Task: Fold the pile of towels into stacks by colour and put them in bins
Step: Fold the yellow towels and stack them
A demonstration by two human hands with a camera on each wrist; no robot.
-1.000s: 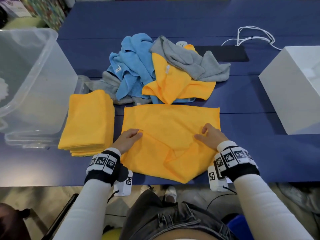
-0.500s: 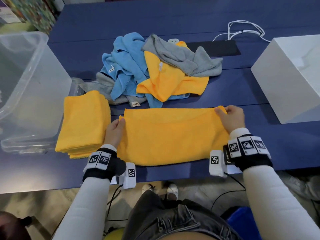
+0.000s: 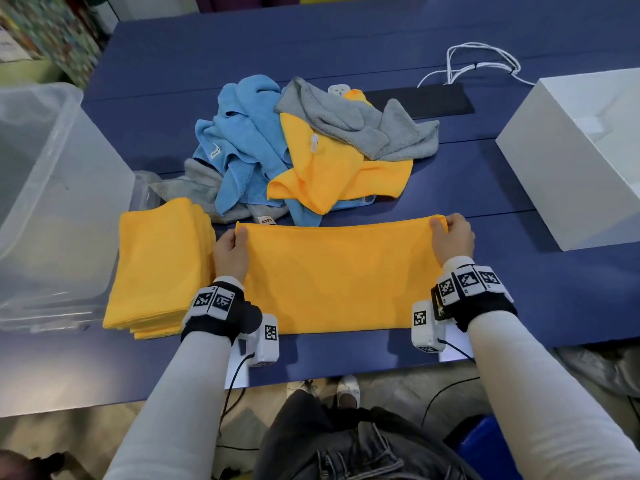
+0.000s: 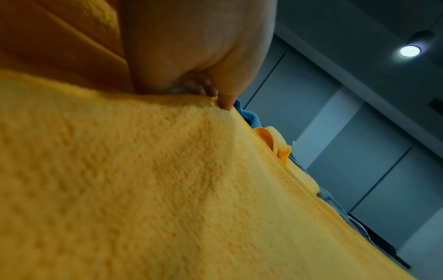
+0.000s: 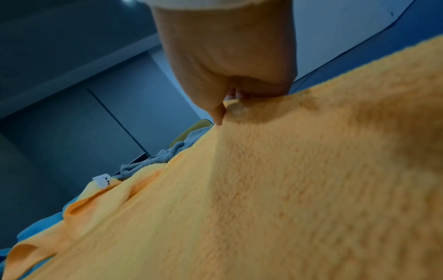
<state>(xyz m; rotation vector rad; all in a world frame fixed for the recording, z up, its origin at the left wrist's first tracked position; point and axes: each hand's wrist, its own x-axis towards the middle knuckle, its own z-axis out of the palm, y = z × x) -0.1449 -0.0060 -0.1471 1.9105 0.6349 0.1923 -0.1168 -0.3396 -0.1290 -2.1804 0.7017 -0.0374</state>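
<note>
- We've got the yellow towel (image 3: 341, 277) lying flat on the blue table (image 3: 346, 39), folded into a wide band right at the near edge.
- Our left hand (image 3: 230, 252) pinches its far left corner, thumb on top and fingers curled under. In the left wrist view the fingertips are buried in the cloth, so we can only really see the thumb (image 4: 226, 102) pressing down.
- Our right hand (image 3: 452, 237) does the same on the far right corner, clamped on a little raised tip of cloth. The right wrist view shows the fist closed, but the fingers underneath are hidden.
- Just left of the towel sits the folded yellow stack (image 3: 157, 265), touching or almost touching our left hand. Can't count the layers from here.
- Behind it all is the loose pile (image 3: 301, 150): blue, grey and another yellow one tangled up. How many are in there we can't tell, since some are half buried.
- The clear bin (image 3: 52, 188) on the left is cut off by the frame and see-through, so its contents are hard to make out.
- The white bin (image 3: 554, 174) on the right is cut off too, and we only see part of its inside.
- Both wrist views are mostly blurry yellow fuzz.
</note>
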